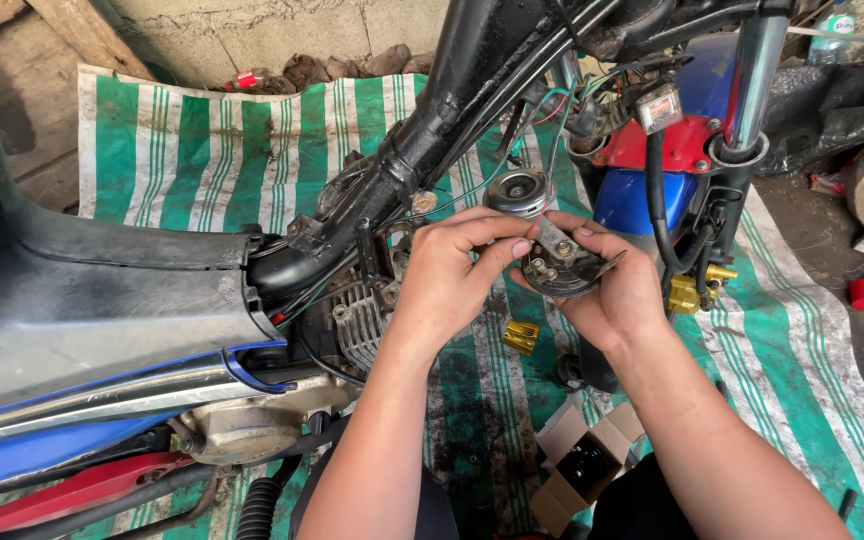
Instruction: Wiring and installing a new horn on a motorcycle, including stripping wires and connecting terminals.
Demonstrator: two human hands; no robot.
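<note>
**Horn held in both hands beside the frame**

Bike (pixel 102 330): fills the left, stripped, black frame tube (pixel 452 90) running far-right to near-left. Fork leg (pixel 752 80) stands at the right. Striped tarp (pixel 222 150) underneath, dirty.

Horn (pixel 562 265): small dark disc with a flat metal bracket, held centre, just right of the engine fins (pixel 357 320). A 2nd round horn (pixel 518 190) sits just beyond the fingertips, by the wiring.

Handling, my guess: rigid metal, light for its size, likely greasy. The terminals on its face look fragile. Best gripped by rim or bracket.

Left hand (pixel 447 275): fingers curled, thumb and forefinger pinching narrow at the horn's upper edge. Right hand (pixel 612 290): cupped under the disc, fingers wrapped on its rim.

Room: tight far and left, with tube, cables and fins close. Open near, above the cardboard box (pixel 577 465).
</note>
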